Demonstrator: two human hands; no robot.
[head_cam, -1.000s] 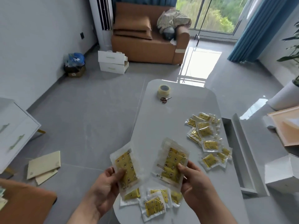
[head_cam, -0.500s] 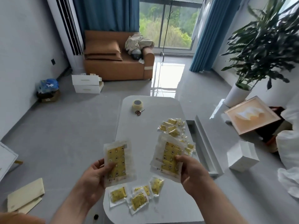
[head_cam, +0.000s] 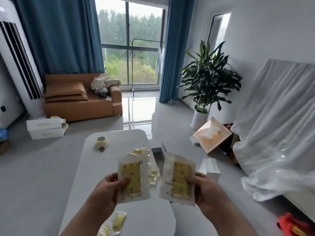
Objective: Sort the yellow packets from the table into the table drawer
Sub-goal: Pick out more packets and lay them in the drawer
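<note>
My left hand (head_cam: 106, 189) holds one large yellow packet (head_cam: 132, 178) upright above the white table (head_cam: 119, 143). My right hand (head_cam: 207, 191) grips a second large yellow packet (head_cam: 179, 178) beside it, a little to the right. Small yellow packets (head_cam: 141, 151) lie in a pile on the table behind the held ones, partly hidden. More small packets (head_cam: 117, 222) rest near the table's front edge, beside my left forearm. The open table drawer (head_cam: 160, 150) juts out on the table's right side, mostly hidden behind the right packet.
A tape roll (head_cam: 101, 141) and scissors (head_cam: 103, 148) lie at the table's far end. A white box (head_cam: 210, 167) sits on the floor right of the table, a framed picture (head_cam: 212, 135) beyond it. Stacked white drawers (head_cam: 46, 129), a sofa (head_cam: 81, 97) and a plant (head_cam: 207, 79) stand farther off.
The view has tilted up toward the window. Both hands have lifted the two large packets higher and brought them closer together.
</note>
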